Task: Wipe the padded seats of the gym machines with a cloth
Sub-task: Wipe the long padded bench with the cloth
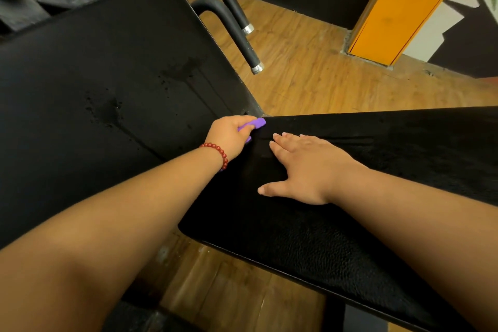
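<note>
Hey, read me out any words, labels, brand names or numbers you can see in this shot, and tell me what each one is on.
None: no word, number or logo can be read anywhere in this view.
The seat pad, back pad, purple cloth and orange post are plain.
The wall painting shows only shapes, no letters.

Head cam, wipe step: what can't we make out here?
- Head view: purple cloth mostly hidden under the left hand; its size and the grip are unclear.
- Head view: seat pad cut off by the right and bottom edges, partly covered by the right hand and forearms.
- Head view: back pad cut off by the left edge; its dark spots are too dim to identify.
</note>
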The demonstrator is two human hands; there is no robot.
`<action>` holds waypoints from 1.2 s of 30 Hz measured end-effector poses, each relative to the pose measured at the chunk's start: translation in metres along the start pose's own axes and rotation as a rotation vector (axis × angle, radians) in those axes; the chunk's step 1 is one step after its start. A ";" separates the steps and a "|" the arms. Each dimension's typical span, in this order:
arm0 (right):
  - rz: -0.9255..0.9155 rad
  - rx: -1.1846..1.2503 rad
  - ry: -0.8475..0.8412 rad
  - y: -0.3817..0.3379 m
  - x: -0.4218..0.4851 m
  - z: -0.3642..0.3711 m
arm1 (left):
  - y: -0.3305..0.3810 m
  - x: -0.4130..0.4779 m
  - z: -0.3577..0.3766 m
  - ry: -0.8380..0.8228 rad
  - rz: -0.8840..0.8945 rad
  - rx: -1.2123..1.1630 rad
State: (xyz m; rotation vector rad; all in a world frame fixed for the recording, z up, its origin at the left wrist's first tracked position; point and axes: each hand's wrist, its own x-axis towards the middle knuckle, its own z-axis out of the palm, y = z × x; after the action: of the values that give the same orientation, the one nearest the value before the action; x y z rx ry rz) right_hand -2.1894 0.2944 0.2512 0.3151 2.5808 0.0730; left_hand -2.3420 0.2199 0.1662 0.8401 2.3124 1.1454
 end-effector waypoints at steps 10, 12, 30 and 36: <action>-0.001 0.003 0.015 0.000 0.001 0.001 | 0.000 0.017 0.000 -0.005 0.000 0.060; -0.002 0.003 0.013 0.000 0.001 0.001 | 0.000 0.017 0.002 -0.001 -0.006 0.031; -0.018 0.006 0.007 0.002 0.003 0.001 | 0.001 0.017 0.002 0.018 -0.033 0.007; -0.016 0.002 0.015 0.000 0.003 0.000 | -0.016 -0.021 0.000 -0.055 0.095 -0.063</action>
State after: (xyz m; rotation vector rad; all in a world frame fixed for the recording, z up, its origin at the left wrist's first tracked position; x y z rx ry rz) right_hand -2.1921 0.2955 0.2494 0.2957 2.5981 0.0678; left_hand -2.3315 0.1977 0.1547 0.9552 2.2012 1.2128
